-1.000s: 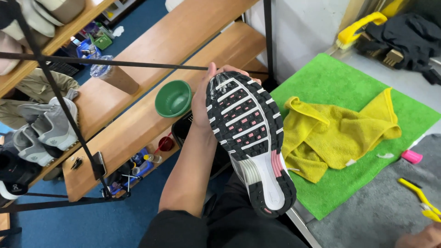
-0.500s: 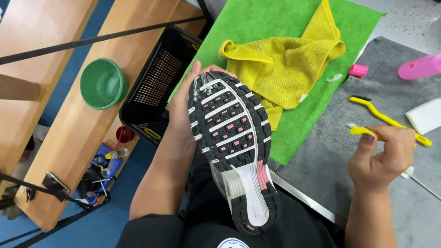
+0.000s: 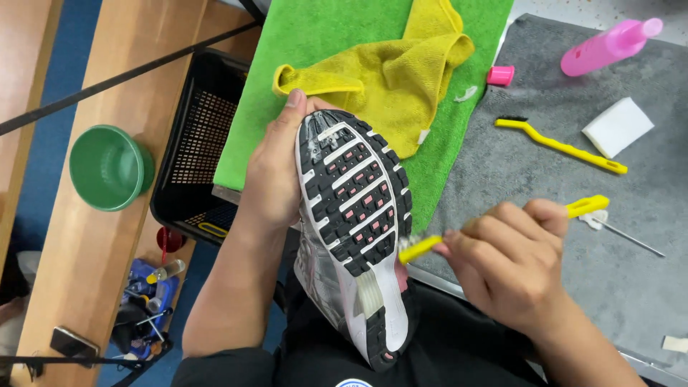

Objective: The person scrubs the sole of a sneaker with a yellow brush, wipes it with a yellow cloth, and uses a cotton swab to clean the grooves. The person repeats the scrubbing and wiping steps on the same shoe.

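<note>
A green bowl (image 3: pixel 107 168) sits on a wooden shelf (image 3: pixel 86 236) at the 9 o'clock edge of the view, with a black mesh crate (image 3: pixel 197 150) just beside it toward 3 o'clock. Near centre, the person's left hand (image 3: pixel 272 179) is closed around the toe end of a running shoe (image 3: pixel 355 229), which is turned sole-up over the lap, its toe pointing to 12 o'clock and its heel to 6 o'clock. The black, white and pink tread faces the camera. At 12 o'clock from the shoe, a crumpled yellow towel (image 3: pixel 387 79) lies on a green mat (image 3: pixel 322 36). At about 4 o'clock from the shoe's middle, the right hand (image 3: pixel 512 265) grips a small yellow brush (image 3: pixel 423 248), its head touching the outer edge of the sole at mid-length and its handle end sticking out past the knuckles toward 2 o'clock. Farther toward 3 o'clock, on the grey mat (image 3: pixel 645 272) covering the bench, lie a second yellow brush (image 3: pixel 562 146), a white sponge block (image 3: pixel 618 127), a pink cap (image 3: pixel 500 74) and, at 1 o'clock, a pink bottle (image 3: pixel 609 46) on its side.
</note>
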